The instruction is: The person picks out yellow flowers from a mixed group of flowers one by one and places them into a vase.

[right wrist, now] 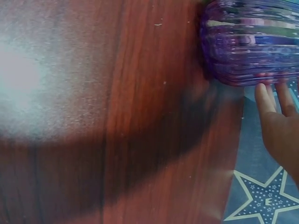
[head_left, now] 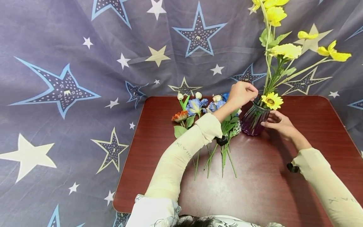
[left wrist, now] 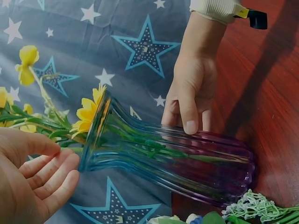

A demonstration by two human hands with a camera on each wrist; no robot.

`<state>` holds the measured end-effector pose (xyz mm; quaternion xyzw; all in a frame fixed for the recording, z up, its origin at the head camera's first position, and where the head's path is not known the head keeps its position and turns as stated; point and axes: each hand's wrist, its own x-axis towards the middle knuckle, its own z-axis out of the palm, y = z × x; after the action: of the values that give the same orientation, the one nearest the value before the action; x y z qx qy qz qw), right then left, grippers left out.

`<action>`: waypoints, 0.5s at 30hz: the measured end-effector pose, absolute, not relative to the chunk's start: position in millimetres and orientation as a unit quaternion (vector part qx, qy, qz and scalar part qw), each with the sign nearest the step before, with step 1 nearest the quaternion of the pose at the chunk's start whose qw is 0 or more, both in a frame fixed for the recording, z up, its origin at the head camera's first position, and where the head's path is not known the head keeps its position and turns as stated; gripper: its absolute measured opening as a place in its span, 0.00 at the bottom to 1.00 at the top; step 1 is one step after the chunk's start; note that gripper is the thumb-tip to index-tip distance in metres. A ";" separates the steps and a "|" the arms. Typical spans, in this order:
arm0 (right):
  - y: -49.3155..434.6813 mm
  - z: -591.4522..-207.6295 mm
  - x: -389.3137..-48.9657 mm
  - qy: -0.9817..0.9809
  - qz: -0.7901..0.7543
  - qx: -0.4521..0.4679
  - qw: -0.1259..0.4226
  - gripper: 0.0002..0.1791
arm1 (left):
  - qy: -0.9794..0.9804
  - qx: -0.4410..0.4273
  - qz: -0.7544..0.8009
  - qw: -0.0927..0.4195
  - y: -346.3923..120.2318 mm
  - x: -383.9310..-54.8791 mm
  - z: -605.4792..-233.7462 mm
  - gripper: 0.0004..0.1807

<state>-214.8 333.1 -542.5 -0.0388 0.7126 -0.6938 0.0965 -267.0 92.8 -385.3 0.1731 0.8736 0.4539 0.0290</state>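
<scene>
A ribbed glass vase (head_left: 253, 121), purple at its base and bluish at its mouth, stands on the table with yellow flowers (head_left: 286, 50) in it. My left hand (head_left: 241, 93) is at the vase's rim, thumb and forefinger pinching a thin green stem (left wrist: 77, 150) there. On the vase's lower right side, my right hand (head_left: 280, 124) holds the glass, thumb in front and fingers behind. A yellow sunflower (head_left: 272, 101) leans over the rim between the hands. In the right wrist view, the right fingers touch the purple glass (right wrist: 252, 46).
Left of the vase lie blue flowers (head_left: 194, 106), an orange flower (head_left: 180, 116) and white buds (head_left: 198, 95), their stems toward me. A black band (head_left: 222, 140) sits at some stems. The reddish-brown table (head_left: 255, 189) meets a star-patterned cloth (head_left: 158, 28) behind.
</scene>
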 end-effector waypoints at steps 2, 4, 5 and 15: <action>334.1 -538.6 -215.6 0.733 -0.671 -0.041 0.100 0.25 | 0.876 0.174 0.449 0.025 90.6 -268.7 -385.8 0.07; 334.9 -533.6 -216.2 0.759 -0.641 -0.044 0.102 0.24 | 0.876 0.173 0.449 0.024 88.3 -270.5 -386.4 0.08; 335.3 -531.1 -216.5 0.770 -0.628 -0.046 0.104 0.24 | 0.876 0.171 0.450 0.024 86.9 -271.2 -386.6 0.08; 345.5 -514.2 -217.0 0.719 -0.674 -0.069 0.157 0.24 | 0.859 0.180 0.477 0.036 58.6 -281.6 -395.4 0.09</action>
<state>-217.0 345.5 -514.2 -0.0686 0.7190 -0.6736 0.1570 -281.6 58.6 -395.4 0.1798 0.8594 0.4773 0.0361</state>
